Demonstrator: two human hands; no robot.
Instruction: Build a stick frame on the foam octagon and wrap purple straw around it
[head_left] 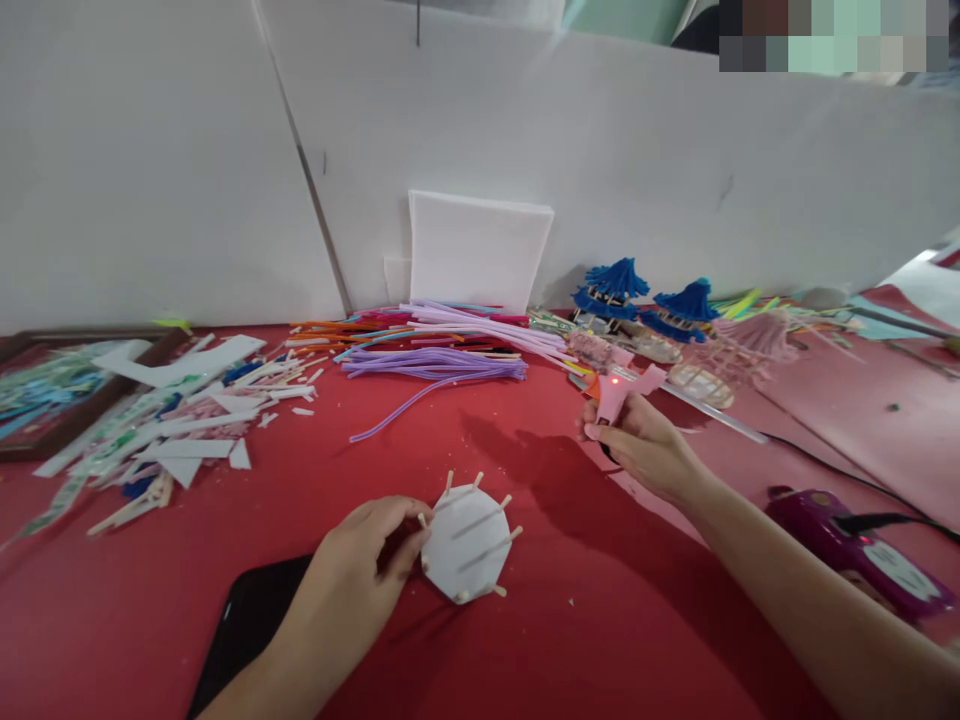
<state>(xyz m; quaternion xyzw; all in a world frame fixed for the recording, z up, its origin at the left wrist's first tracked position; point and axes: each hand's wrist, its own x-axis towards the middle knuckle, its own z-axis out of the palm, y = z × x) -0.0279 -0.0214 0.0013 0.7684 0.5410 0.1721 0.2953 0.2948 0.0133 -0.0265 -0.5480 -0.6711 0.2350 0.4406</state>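
A white octagonal piece of card (465, 550) lies on the red tabletop, with several short pale sticks standing up around its edge. At its left side, the thumb and fingers of my left hand (375, 545) pinch one of these short sticks (423, 521). My right hand (649, 445) is wrapped around a pink hot glue gun (616, 390) with a small red light lit. The gun is held above the table, to the upper right of the card and apart from it. My fingers hide part of its handle.
Purple pipe cleaners (435, 365) lie in bunches at the back. White card scraps (195, 430) and sticks cover the left, beside a brown-framed tray (15, 450). A black phone (251, 620) lies under my left forearm. Blue-roofed models (611, 290) stand back right; a purple power strip (862, 555) sits right.
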